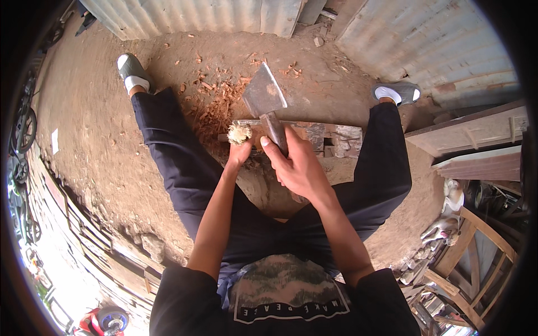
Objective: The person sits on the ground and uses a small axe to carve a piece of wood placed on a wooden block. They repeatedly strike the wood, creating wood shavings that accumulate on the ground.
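My right hand [303, 166] is wrapped round the dark wooden handle of a broad-bladed hatchet [265, 93], its thumb lying along the handle. The flat grey metal blade points away from me, raised over the ground. Closed to the left of it, my left hand [241, 152] grips a wooden stick [239, 134] with a pale, frayed, rough-cut top end. Most of the stick is hidden by the hand. Behind both hands lies a worn, notched wooden block [344, 140] between my spread legs. Hatchet and stick are apart.
Reddish wood shavings [219, 102] litter the dirt beyond the block. Corrugated metal sheets [185, 19] stand ahead. Boards [468, 131] lean at the right, near a dog [443, 228] and a wooden frame [476, 263]. Motorcycles line the left rim, one red [106, 322].
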### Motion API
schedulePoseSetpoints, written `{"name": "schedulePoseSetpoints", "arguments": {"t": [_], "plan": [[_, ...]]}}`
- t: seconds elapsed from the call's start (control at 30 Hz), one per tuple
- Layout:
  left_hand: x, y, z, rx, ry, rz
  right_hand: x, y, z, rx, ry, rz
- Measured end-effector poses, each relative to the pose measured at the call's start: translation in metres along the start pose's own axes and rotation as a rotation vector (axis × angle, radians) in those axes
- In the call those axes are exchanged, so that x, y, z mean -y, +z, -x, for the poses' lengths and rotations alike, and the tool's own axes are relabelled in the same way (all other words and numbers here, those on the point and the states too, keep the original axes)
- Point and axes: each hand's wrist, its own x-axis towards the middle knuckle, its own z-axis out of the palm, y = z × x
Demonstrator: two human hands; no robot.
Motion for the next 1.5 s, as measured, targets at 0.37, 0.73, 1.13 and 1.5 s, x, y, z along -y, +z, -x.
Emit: {"name": "schedulePoseSetpoints", "arguments": {"t": [0.37, 0.73, 1.13, 1.5], "plan": [[0.006, 0.017, 0.064, 0.299, 0.178, -0.189, -0.07, -0.006, 0.028, 0.151, 0.071, 0.219], [-0.029, 0.029, 0.061, 0.345, 0.391, -0.185, -0.099, -0.037, 0.105, 0.076, 0.705, -0.14], [-0.037, 0.059, 0.065, 0.536, 0.537, -0.473, -0.129, -0.047, 0.12, -0.008, 0.803, -0.244], [-0.018, 0.091, 0.026, 0.432, 0.396, -0.543, -0.136, -0.053, 0.109, -0.063, 0.813, -0.274]]}}
